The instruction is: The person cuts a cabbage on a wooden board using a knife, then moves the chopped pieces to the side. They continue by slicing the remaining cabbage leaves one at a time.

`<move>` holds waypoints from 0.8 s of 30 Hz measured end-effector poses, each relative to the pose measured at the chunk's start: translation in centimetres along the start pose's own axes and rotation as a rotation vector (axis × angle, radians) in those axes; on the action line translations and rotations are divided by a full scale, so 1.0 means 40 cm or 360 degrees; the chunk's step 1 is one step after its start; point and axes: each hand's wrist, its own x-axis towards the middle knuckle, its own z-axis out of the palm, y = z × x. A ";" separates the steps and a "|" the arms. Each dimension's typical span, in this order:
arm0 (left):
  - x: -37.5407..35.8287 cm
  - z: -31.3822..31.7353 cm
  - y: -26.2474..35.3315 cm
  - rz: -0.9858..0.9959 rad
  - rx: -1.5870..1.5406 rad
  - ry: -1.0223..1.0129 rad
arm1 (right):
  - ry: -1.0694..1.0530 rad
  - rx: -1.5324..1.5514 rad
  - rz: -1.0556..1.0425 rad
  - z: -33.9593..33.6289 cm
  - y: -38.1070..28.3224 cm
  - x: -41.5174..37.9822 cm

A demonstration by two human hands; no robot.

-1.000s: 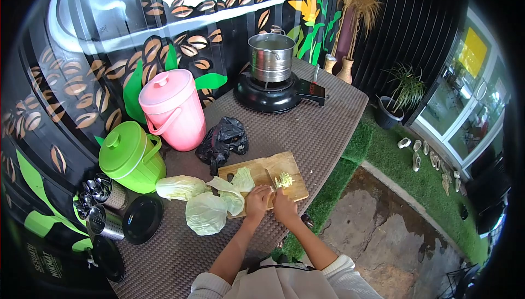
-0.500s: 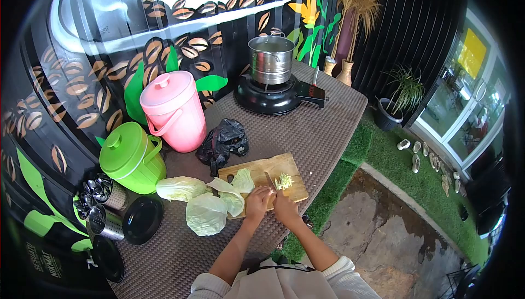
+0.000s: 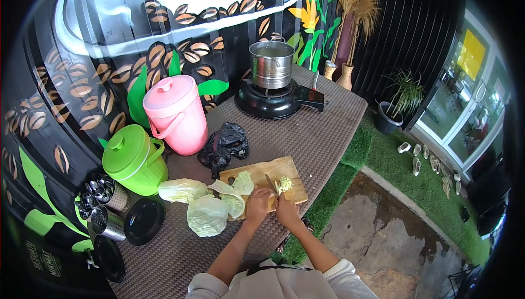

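Observation:
My right hand (image 3: 286,209) is closed on a knife (image 3: 270,182), its blade over the wooden cutting board (image 3: 281,167). Shredded cabbage (image 3: 284,184) lies just right of the blade. On the board beside the knife, my left hand (image 3: 258,203) has its fingers bent together; whatever is under them is hidden. Loose cabbage leaves (image 3: 232,201) overlap the board's left edge. A cabbage head (image 3: 206,216) and a long leaf piece (image 3: 183,190) rest on the table left of the board.
Behind the board are a black plastic bag (image 3: 224,146), a pink container (image 3: 178,115) and a green container (image 3: 134,159). A steel pot (image 3: 272,69) sits on a black stove (image 3: 262,102) at the back. Black plates (image 3: 144,221) and utensil holders (image 3: 106,222) stand left.
The whole view has shifted slightly, with objects a little lower in the picture. Both hands stay at the board in nearly the same place.

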 end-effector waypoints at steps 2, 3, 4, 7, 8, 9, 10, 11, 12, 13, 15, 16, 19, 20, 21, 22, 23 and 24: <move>0.018 0.005 -0.004 -0.0010 -0.0022 -0.0062 | 0.0009 0.0034 0.0061 -0.002 0.007 -0.017; 0.025 0.009 -0.006 -0.0003 -0.0027 -0.0062 | 0.0008 0.0070 0.0119 -0.003 0.010 -0.025; 0.032 0.013 -0.008 -0.0057 -0.0037 -0.0103 | 0.0014 0.0069 0.0123 -0.002 0.013 -0.029; 0.031 0.034 -0.024 -0.0133 -0.0063 -0.0130 | 0.0119 0.0126 0.0056 -0.006 0.017 -0.037; 0.027 0.039 -0.034 -0.0158 -0.0074 -0.0112 | 0.0115 0.0157 0.0060 -0.009 0.015 -0.035; 0.026 0.035 -0.030 -0.0162 -0.0071 -0.0112 | 0.0107 0.0188 0.0063 -0.015 0.009 -0.035; 0.022 0.032 -0.026 -0.0145 -0.0080 -0.0072 | 0.0101 0.0189 0.0061 -0.021 0.002 -0.036; 0.021 0.030 -0.022 -0.0126 -0.0091 -0.0032 | 0.0082 0.0192 0.0069 -0.026 -0.005 -0.037; 0.019 0.029 -0.021 -0.0129 -0.0090 -0.0034 | 0.0066 0.0194 0.0077 -0.028 -0.011 -0.037; 0.018 0.028 -0.020 -0.0126 -0.0079 -0.0020 | 0.0064 0.0196 0.0080 -0.017 -0.009 -0.035; 0.018 0.030 -0.019 -0.0123 -0.0071 -0.0011 | 0.0177 0.0153 0.0032 0.003 -0.005 -0.033; 0.018 0.030 -0.020 -0.0112 -0.0046 -0.0034 | 0.0175 0.0155 0.0036 0.004 -0.005 -0.034; 0.020 0.028 -0.018 -0.0095 -0.0048 -0.0037 | 0.0077 0.0096 0.0054 0.010 -0.003 -0.034; 0.021 0.028 -0.015 -0.0086 -0.0078 -0.0015 | 0.0092 0.0056 0.0052 0.013 -0.002 -0.032; 0.024 0.026 -0.012 -0.0091 -0.0078 -0.0013 | 0.0108 0.0016 0.0048 0.012 -0.005 -0.031; 0.026 0.022 -0.009 -0.0076 -0.0055 -0.0031 | 0.0103 0.0014 0.0047 0.011 -0.008 -0.032; 0.028 0.019 -0.006 -0.0060 -0.0032 -0.0049 | 0.0082 -0.0049 0.0052 0.010 -0.010 -0.035; 0.028 0.020 -0.007 -0.0065 -0.0030 -0.0047 | 0.0063 -0.0111 0.0057 0.010 -0.014 -0.035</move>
